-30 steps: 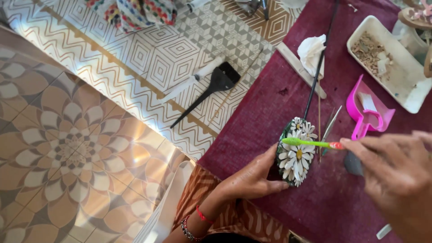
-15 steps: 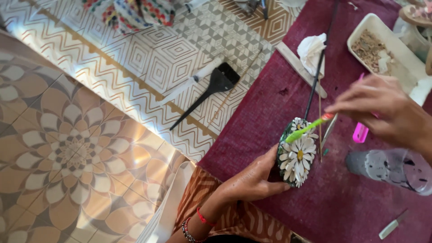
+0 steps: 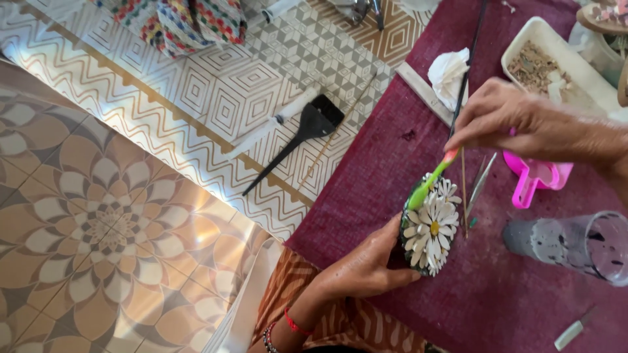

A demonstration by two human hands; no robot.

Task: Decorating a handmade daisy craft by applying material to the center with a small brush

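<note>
on the maroon-covered worktop (image 3: pixel 392 196) the left hand (image 3: pixel 366 265) still grips the daisy-covered piece (image 3: pixel 428 229) upright, while the right hand (image 3: pixel 507 121), now higher and more to the left than before, pinches the green brush (image 3: pixel 428 183) slanting onto its top.

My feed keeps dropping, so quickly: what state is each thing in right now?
Left hand: gripping the daisy piece from its left.
Daisy piece: propped on the cloth.
Right hand: pinching the green tool.
Green tool: tilted, tip on the daisies.
Tumbler: lying on its side.
Tray: holding bits.
Black brush: lying unused.
</note>
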